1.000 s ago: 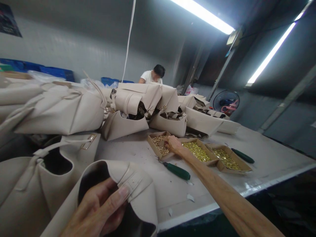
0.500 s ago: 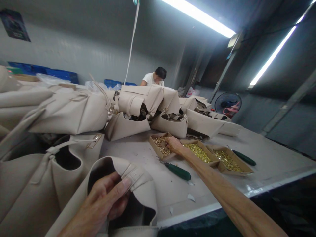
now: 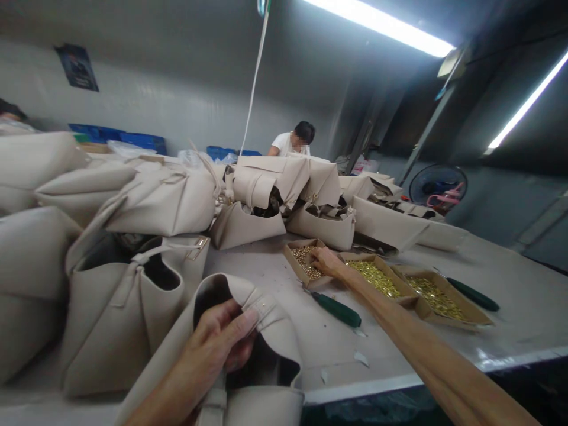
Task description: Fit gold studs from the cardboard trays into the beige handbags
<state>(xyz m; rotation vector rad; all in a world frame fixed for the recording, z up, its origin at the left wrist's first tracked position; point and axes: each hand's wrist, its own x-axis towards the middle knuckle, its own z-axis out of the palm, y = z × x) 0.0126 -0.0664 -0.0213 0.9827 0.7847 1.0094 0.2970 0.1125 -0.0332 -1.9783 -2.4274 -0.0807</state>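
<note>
Beige bag: nearest of all, at 6 o'clock on the worktop, mouth turned up and open toward the wearer.
Left hand: grip closed on the bag's folded rim, thumb on top and fingers inside the dark opening; this seems to keep the strap tab with its small stud holes flat and facing up.
Right hand: arm stretched out toward 1 o'clock, fingers curled down into the first cardboard tray; whether anything is pinched between them I cannot tell.
Hardware trays: three shallow cardboard trays side by side, the first holding small dull-gold pieces, the second tray and third tray brighter brass ones; kept apart, probably so each kind is picked without sorting.
Green-handled tool: lying on the worktop just beside the first tray, under the reaching forearm, close for pick-up.
Second green tool: beside the third tray at 2 o'clock.
Open bag: at 9 o'clock, upright.
Bag pile: heaped from 10 to 1 o'clock along the worktop's far side.
Co-worker: bent over behind the pile at 12 o'clock.
Fan: far right, by the wall.
</note>
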